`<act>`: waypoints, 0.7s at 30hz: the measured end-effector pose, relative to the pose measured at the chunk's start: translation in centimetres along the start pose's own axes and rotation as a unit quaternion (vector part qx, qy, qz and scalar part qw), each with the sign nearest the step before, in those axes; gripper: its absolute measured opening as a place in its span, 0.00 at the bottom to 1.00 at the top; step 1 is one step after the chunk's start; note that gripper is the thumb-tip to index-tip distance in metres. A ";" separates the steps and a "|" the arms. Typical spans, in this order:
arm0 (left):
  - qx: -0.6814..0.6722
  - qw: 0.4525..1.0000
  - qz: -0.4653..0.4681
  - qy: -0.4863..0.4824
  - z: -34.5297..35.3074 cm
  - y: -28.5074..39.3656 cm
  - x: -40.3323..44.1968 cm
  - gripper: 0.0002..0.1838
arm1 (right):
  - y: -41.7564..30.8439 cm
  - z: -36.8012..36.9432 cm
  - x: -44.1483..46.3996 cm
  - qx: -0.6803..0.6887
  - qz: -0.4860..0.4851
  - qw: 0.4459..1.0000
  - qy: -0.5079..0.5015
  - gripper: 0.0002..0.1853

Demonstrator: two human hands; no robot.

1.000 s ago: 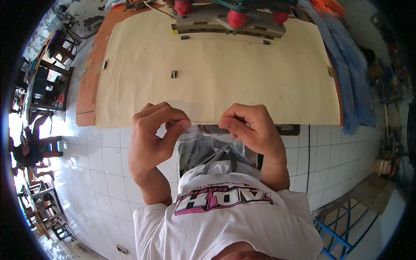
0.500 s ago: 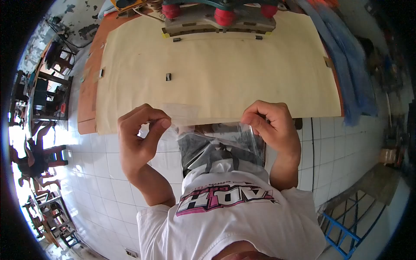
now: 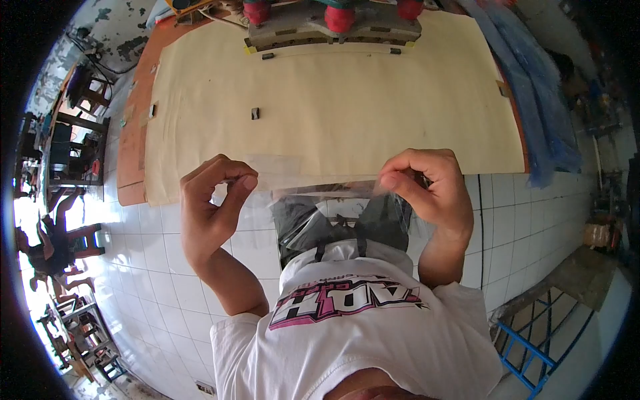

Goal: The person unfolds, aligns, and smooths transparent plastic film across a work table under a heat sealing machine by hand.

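worktop (image 3: pixel 131 167): brown edge showing at far left, cream sheet (image 3: pixel 373 113) laid over most of it
left hand (image 3: pixel 217 200): grip pinching one side of the clear plastic (image 3: pixel 310 217), thumb against forefinger
small dark block (image 3: pixel 255 114): on the cream sheet, beyond the left hand
clear plastic: held between both hands, at the worktop's near edge
right hand (image 3: pixel 430 190): grip pinching the other side, fingers curled
blue sheeting (image 3: pixel 533 100): draped along the right end
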State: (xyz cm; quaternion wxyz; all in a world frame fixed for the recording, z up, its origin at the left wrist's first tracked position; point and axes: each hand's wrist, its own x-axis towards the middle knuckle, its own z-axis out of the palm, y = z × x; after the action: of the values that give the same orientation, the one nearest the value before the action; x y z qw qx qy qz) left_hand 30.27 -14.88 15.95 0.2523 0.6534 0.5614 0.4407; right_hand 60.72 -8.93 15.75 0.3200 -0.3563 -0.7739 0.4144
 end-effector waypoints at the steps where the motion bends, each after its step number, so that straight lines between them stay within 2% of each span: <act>1: 0.008 1.000 0.003 -0.003 0.0 0.0 0.0 0.01 | 0.0 0.1 0.0 -0.006 -0.010 1.000 0.008 0.09; 6: 0.073 0.997 0.027 -0.024 1.0 0.2 0.3 0.04 | -0.5 0.2 0.5 -0.019 -0.014 1.000 0.010 0.08; 8: 0.083 0.992 0.079 -0.057 2.0 0.5 0.5 0.08 | -0.9 0.4 0.6 -0.023 -0.016 1.000 0.005 0.08; 10: 0.034 0.992 0.078 -0.090 3.1 1.1 0.7 0.12 | -1.4 0.8 1.1 -0.039 -0.040 0.998 -0.004 0.08; 12: -0.003 0.990 0.063 -0.123 3.9 2.1 1.0 0.09 | -1.8 1.3 1.5 -0.051 -0.043 0.998 -0.008 0.09; 16: -0.048 0.994 0.035 -0.090 5.2 2.5 1.1 0.06 | -1.5 2.1 1.8 -0.027 -0.039 0.999 -0.012 0.10; 19: -0.064 0.995 0.013 -0.072 5.3 2.6 1.2 0.04 | -1.1 2.2 1.8 0.022 -0.034 0.999 0.020 0.12; 21: -0.065 0.996 0.015 -0.051 5.4 2.5 1.2 0.03 | -1.4 2.0 1.8 0.052 0.022 0.998 0.027 0.15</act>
State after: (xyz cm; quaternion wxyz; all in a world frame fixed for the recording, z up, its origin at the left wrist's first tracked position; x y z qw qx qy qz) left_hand 36.15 -13.47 15.79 0.3158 0.6660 0.5080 0.4457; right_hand 57.79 -8.86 16.42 0.3497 -0.3673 -0.7340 0.4517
